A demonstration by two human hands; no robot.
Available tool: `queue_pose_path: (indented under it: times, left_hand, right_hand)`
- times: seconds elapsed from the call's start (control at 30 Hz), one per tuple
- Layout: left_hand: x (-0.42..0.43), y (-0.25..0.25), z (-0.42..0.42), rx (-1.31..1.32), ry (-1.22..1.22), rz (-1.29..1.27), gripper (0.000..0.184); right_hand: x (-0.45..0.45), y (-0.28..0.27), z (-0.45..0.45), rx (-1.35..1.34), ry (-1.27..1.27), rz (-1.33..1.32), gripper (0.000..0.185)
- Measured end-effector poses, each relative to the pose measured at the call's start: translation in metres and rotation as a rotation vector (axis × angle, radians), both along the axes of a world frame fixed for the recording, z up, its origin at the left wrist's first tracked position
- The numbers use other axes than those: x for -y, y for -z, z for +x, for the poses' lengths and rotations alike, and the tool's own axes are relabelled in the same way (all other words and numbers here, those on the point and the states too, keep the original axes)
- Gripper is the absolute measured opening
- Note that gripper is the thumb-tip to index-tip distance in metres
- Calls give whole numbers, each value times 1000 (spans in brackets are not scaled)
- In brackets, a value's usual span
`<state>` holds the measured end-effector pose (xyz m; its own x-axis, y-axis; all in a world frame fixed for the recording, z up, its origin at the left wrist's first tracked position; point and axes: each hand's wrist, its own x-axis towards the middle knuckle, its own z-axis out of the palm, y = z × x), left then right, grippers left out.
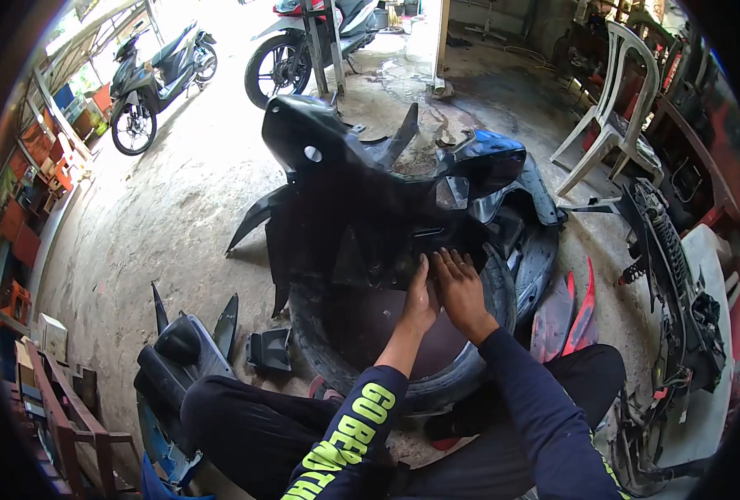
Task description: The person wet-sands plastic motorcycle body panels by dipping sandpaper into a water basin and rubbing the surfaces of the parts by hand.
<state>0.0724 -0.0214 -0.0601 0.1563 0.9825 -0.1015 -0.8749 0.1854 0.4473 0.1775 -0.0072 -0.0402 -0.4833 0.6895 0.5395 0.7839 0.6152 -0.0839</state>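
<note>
A large black motorcycle fairing panel rests on a tire between the person's legs. My left hand is at the panel's lower right edge, with its thumb pointing up and the other fingers mostly hidden. Beside it, my right hand lies on the dark panel with its fingers stretched out. Both hands are close together, almost touching. A dark reddish round surface shows inside the tire. Just behind the panel at the right sits a blue and black part.
Black parts lie at the left, red fairing pieces at the right. A plastic chair stands at the back right, near a stripped frame. Motorcycles are parked behind.
</note>
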Motion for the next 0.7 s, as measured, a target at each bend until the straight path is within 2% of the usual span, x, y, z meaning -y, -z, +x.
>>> queue_pose_path:
  times: [0.13,0.2,0.23,0.3,0.33,0.37,0.4,0.47,0.53,0.57,0.63,0.67,0.7]
  left_hand:
    - [-9,28,5,10,3,-82,69]
    - [-8,36,6,-193,-5,-191,67]
    - [-5,24,3,-199,-2,-192,67]
    - [7,1,-10,-571,230,-265,60]
    - [8,-3,-19,-576,235,-270,60]
    - [7,-8,-30,-956,191,-119,52]
    - [7,-14,-41,-1331,142,46,44]
    - [11,-68,-53,-1685,-343,-105,35]
    - [11,-87,-76,-1887,-834,35,46]
    - [7,-84,-88,-1892,-825,41,46]
    - [-3,-76,-102,-2361,-1205,173,59]
    - [-3,-73,-100,-2361,-1198,183,59]
    - [1,-72,-98,-2177,-1014,195,65]
  right_hand:
    - [-4,25,2,-25,8,-50,45]
    - [-6,33,4,-41,5,-61,46]
    - [-6,33,4,-49,7,-54,47]
    - [-5,36,5,-62,17,-56,47]
    - [-9,36,3,-72,12,-58,47]
    - [-13,36,2,-85,9,-58,47]
    - [-15,37,1,-92,14,-63,47]
    - [-19,38,-1,-63,9,-87,47]
    - [-19,37,-2,-89,12,-91,47]
    - [-17,37,-1,-102,12,-94,47]
    - [-15,36,-1,-148,10,-115,47]
    - [-14,36,-2,-191,-1,-134,47]
    - [-10,35,-5,-192,7,-138,47]
